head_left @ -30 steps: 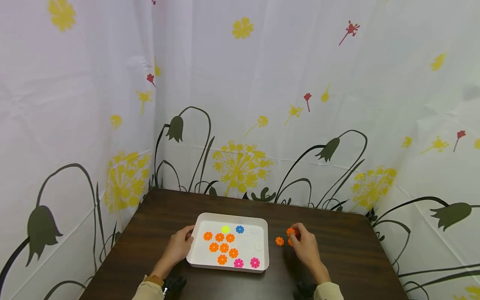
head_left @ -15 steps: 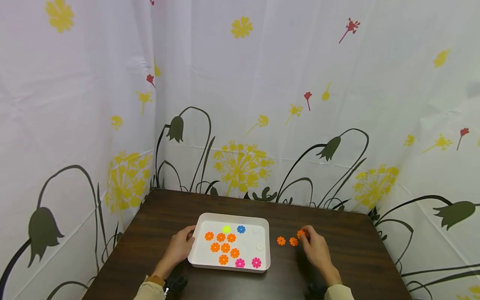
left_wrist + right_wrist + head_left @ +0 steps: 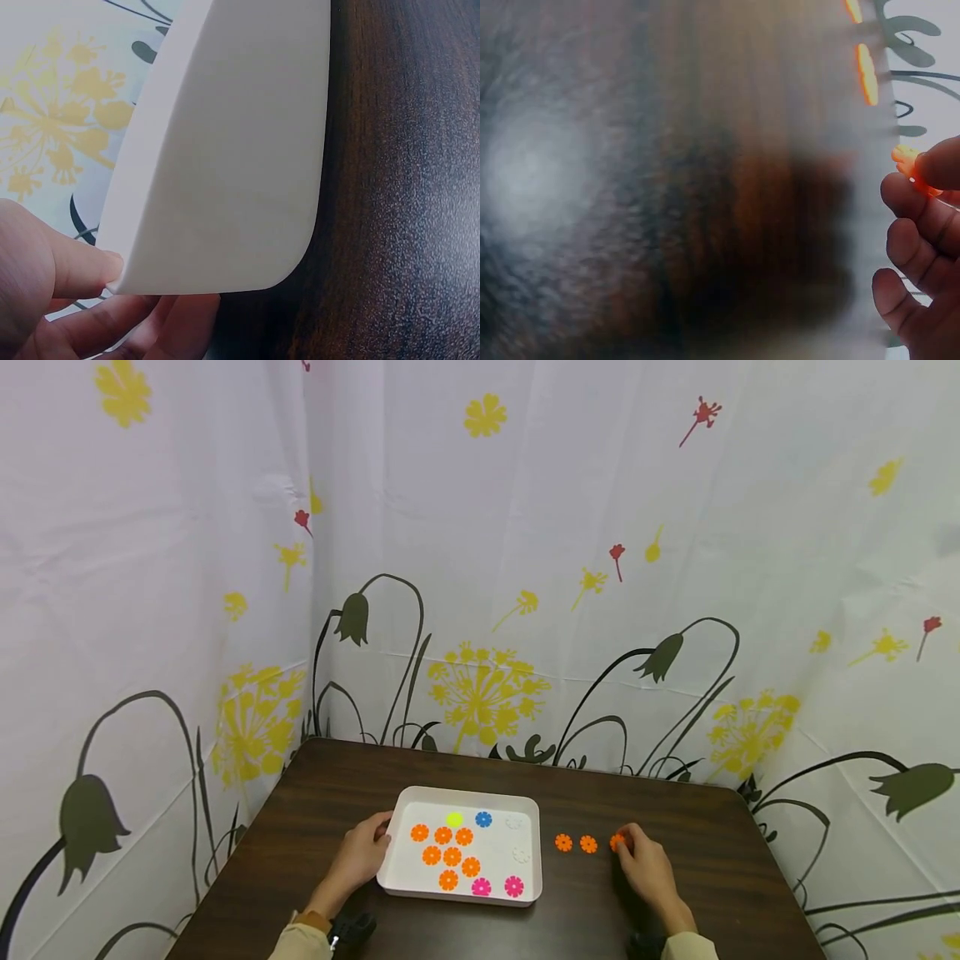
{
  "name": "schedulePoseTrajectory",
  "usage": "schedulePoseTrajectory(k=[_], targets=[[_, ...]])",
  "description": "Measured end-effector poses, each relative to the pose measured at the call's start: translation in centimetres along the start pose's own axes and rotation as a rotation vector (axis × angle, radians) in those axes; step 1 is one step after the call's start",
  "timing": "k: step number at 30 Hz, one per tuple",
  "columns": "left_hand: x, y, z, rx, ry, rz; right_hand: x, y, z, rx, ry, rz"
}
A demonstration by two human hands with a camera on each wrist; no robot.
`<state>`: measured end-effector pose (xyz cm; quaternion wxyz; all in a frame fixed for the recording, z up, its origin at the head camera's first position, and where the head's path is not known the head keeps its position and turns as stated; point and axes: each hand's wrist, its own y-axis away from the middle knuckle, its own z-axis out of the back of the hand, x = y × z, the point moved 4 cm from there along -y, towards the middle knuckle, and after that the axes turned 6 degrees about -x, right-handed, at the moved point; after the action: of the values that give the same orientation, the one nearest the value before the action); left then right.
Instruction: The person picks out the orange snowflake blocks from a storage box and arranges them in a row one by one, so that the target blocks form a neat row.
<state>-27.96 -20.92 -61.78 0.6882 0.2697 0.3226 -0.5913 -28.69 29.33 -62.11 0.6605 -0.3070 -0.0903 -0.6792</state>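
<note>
A white tray (image 3: 504, 855) lies on the dark wooden table, holding several orange flower-shaped discs (image 3: 452, 856), a yellow one (image 3: 454, 819), a blue one (image 3: 483, 819), two pink ones and two white ones. My left hand (image 3: 360, 849) grips the tray's left side, its thumb on the rim and fingers underneath in the left wrist view. Right of the tray, two orange discs (image 3: 563, 842) lie side by side on the table. Farther right, my right hand (image 3: 647, 862) pinches a third orange disc (image 3: 905, 159) between thumb and index finger.
The dark wooden table (image 3: 337, 777) has its far edge against a white curtain (image 3: 480, 527) printed with flowers. The curtain also hangs at the left and right sides. A dark wrist strap with a camera (image 3: 352, 930) shows at the left sleeve.
My right hand has moved right with the pinched orange disc, away from the two on the table, and come slightly nearer. My left hand stays on the tray.
</note>
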Motion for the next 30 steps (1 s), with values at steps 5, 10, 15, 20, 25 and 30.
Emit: schedulePoseTrajectory(k=[5,10,15,20,25,30], targets=[[0.04,-0.07,-0.02,0.000,0.002,0.000,-0.42,0.16,-0.58,0.037,-0.003,-0.029],[-0.02,-0.08,0.08,-0.002,0.005,0.000,-0.33,0.01,-0.81,0.065,0.003,-0.030],[-0.04,-0.02,0.09,-0.002,-0.005,-0.001,-0.16,-0.20,-0.78,0.088,0.028,-0.026],[-0.04,-0.04,-0.04,0.002,-0.006,0.006,-0.28,-0.50,-0.70,0.090,0.082,-0.019],[-0.03,-0.05,-0.06,0.003,-0.003,0.007,-0.48,-0.57,-0.69,0.088,0.104,-0.022],[0.03,-0.02,-0.03,-0.003,-0.009,0.008,-0.61,-0.51,-0.77,0.074,0.103,-0.027]])
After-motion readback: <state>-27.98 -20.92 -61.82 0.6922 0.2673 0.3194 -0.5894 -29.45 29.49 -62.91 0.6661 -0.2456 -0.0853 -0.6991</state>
